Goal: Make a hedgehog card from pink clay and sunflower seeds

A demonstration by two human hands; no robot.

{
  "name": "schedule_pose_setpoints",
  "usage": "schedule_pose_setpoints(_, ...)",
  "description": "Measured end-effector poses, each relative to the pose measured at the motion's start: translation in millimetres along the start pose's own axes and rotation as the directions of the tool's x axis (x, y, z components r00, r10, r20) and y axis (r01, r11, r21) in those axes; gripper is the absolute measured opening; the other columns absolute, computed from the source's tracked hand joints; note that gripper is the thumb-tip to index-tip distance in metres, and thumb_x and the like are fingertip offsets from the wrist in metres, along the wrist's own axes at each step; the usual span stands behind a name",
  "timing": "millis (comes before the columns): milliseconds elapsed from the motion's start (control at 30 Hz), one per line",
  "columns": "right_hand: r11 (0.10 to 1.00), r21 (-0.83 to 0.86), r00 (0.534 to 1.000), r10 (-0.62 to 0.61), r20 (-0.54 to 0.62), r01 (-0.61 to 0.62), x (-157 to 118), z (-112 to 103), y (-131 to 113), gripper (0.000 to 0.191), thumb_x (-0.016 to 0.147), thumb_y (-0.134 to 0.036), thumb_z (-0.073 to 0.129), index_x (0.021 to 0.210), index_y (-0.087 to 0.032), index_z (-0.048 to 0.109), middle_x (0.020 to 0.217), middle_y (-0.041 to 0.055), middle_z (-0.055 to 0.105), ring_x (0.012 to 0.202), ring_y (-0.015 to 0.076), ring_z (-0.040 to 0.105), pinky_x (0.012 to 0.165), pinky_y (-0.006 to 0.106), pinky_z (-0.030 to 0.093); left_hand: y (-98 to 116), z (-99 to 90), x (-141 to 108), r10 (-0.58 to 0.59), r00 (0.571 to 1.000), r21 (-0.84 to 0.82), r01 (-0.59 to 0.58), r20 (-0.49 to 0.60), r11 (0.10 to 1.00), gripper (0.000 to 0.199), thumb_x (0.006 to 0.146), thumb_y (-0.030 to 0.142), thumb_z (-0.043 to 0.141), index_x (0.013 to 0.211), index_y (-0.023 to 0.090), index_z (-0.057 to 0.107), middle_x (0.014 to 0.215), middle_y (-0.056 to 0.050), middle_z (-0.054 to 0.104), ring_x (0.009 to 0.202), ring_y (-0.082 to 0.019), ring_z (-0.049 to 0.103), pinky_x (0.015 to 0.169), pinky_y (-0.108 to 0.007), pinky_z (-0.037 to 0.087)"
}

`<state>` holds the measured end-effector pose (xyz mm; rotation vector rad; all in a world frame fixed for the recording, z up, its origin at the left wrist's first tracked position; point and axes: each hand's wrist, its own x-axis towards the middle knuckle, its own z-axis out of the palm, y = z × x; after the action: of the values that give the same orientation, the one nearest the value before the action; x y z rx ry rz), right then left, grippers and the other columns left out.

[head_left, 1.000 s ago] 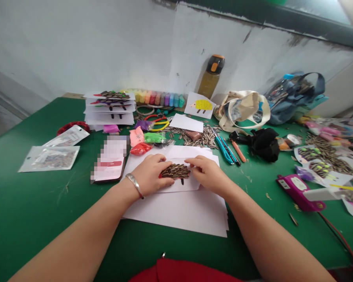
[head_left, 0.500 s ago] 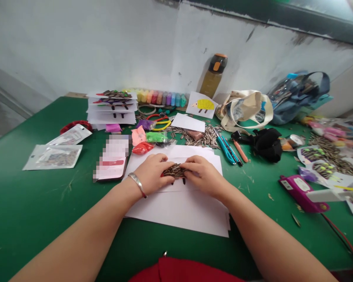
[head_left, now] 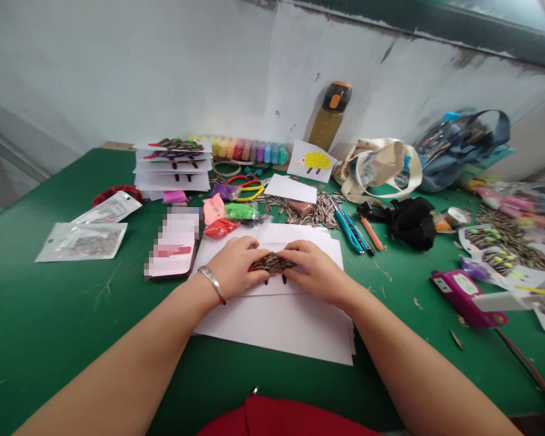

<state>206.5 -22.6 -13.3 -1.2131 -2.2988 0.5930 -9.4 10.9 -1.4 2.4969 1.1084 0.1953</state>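
Note:
A shape covered with striped sunflower seeds [head_left: 271, 262], with two short black legs below it and a bit of red at its left end, lies on a white card over a pile of white paper [head_left: 277, 321]. My left hand [head_left: 236, 264] grips its left end, thumb below and fingers above. At the right end my right hand [head_left: 312, 269] holds it the same way, fingertips on the seeds. Beyond my hands are bags of red [head_left: 220, 228] and green clay [head_left: 241, 211], and loose seeds [head_left: 320, 212] around a blank white card [head_left: 291, 188].
Left of the paper lies a phone [head_left: 175, 242]; farther left, silver packets [head_left: 91, 241]. Stacked cards [head_left: 172, 181], a bottle [head_left: 329, 118] and a cream bag [head_left: 376, 169] stand behind. A blue cutter [head_left: 349, 229] and a magenta glue gun or similar tool [head_left: 467, 297] lie to the right.

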Motion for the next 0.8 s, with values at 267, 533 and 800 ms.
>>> schedule_pose_setpoints(267,0.997,0.055,0.998,0.057,-0.019,-0.056,-0.2,0.1,2.9,0.032,0.083,-0.024,0.059,0.115,-0.021,0.062,0.112,0.0087,0.058,0.101,0.0198,0.054,0.092,0.036,0.044,1.4,-2.0,-0.1,-0.008,1.000,0.006,0.008,0.015,1.000,0.032,0.079,0.042,0.058,0.104,0.023,0.066,0.102,-0.007,0.055,0.095,-0.025,0.050,0.088,-0.037,0.039)
schedule_pose_setpoints(533,0.997,-0.049,0.998,0.063,-0.008,-0.064,5.0,3.5,-2.5,0.035,0.079,-0.026,0.061,0.113,-0.020,0.063,0.115,0.0099,0.057,0.106,0.0246,0.051,0.095,0.041,0.041,1.6,-0.5,-0.8,-0.019,1.000,0.016,0.019,0.011,1.000,0.034,0.078,0.039,0.059,0.107,0.023,0.066,0.106,-0.008,0.055,0.098,-0.026,0.050,0.090,-0.038,0.039)
schedule_pose_setpoints(800,0.996,-0.056,0.998,0.063,-0.012,-0.063,2.8,5.0,-0.4,0.034,0.080,-0.025,0.061,0.113,-0.020,0.063,0.115,0.0093,0.057,0.105,0.0239,0.050,0.094,0.040,0.041,1.6,-0.5,0.0,-0.035,0.999,-0.005,0.035,0.020,0.999,0.034,0.078,0.038,0.060,0.108,0.024,0.066,0.107,-0.008,0.055,0.099,-0.026,0.050,0.091,-0.039,0.039)
